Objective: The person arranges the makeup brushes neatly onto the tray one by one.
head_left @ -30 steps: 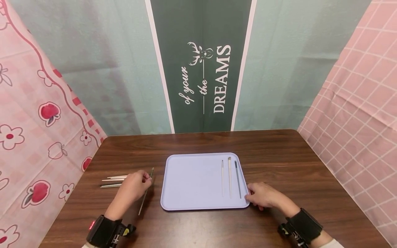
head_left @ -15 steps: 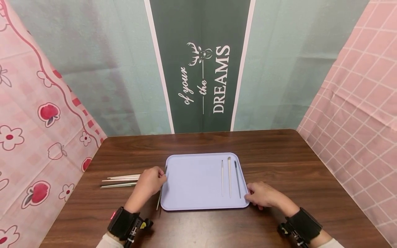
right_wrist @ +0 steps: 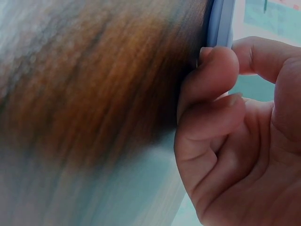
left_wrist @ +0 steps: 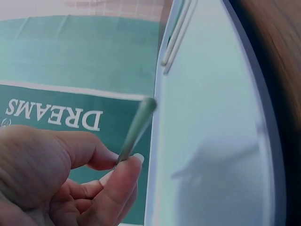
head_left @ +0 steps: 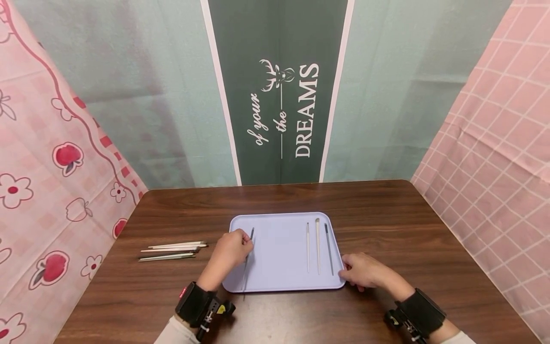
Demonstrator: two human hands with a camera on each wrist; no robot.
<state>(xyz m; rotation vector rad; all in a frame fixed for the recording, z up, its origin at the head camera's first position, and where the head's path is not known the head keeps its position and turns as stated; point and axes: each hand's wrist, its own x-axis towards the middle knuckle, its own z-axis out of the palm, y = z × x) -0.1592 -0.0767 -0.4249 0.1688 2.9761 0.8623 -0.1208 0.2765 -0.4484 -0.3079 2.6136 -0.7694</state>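
Observation:
My left hand point(head_left: 232, 248) pinches a thin brush point(head_left: 246, 274) between thumb and fingertips over the left part of a lavender tray point(head_left: 279, 255). The brush's dark tip points toward the back, and its lower end overlaps the tray's front rim. In the left wrist view the greenish handle point(left_wrist: 137, 127) sticks up from the fingertips, with the hand's shadow on the tray. At the tray's right edge, my right hand point(head_left: 364, 270) grips the rim, fingers curled under it. Three brushes lie side by side on the tray's right: a slim white one point(head_left: 308, 253), a cream one point(head_left: 318, 253) and a dark grey one point(head_left: 329, 253).
Several more brushes, light and dark, lie in a loose pile point(head_left: 172, 249) on the wooden table point(head_left: 369, 215) left of the tray. Printed cloths hang behind the table and along both sides. Each wrist wears a black band point(head_left: 198, 305) with a small camera.
My left hand has carried the brush rightward from the bare table, across the tray's left rim, to above the tray. The right hand has stayed on the rim.

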